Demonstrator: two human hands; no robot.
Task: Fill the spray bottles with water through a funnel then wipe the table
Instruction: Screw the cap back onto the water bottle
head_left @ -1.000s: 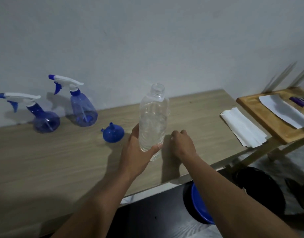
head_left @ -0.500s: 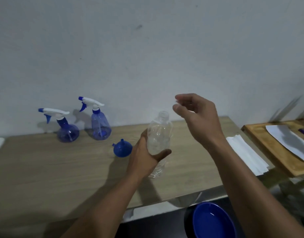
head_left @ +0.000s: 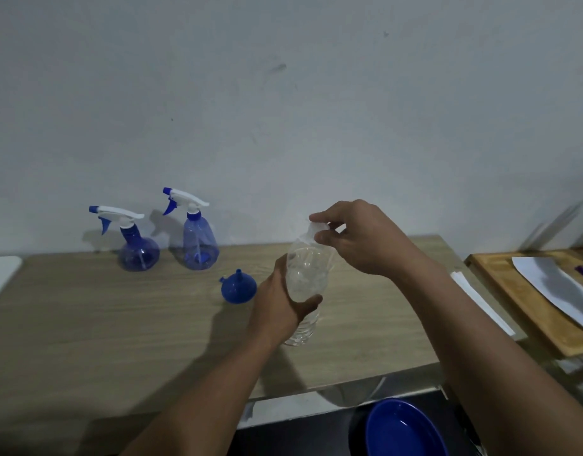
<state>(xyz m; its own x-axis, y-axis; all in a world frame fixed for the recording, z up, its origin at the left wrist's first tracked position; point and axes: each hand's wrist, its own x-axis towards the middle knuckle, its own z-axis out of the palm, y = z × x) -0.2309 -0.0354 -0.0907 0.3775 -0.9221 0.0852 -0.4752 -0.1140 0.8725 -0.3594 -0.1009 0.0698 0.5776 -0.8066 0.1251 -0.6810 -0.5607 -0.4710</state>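
Both hands are gripping the clear water bottle (head_left: 306,281) above the counter (head_left: 119,317).
The left hand (head_left: 278,307) is wrapping its body; the right hand (head_left: 356,238) is pinching what looks like its cap (head_left: 318,229).

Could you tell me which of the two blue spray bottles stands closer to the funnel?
The taller, cone-shaped spray bottle, the right one of the pair; the round-bodied spray bottle stands farther left of the funnel.

Clear plastic bottle (head_left: 306,278); matt wood-grain table (head_left: 119,324); glossy blue funnel (head_left: 238,288).
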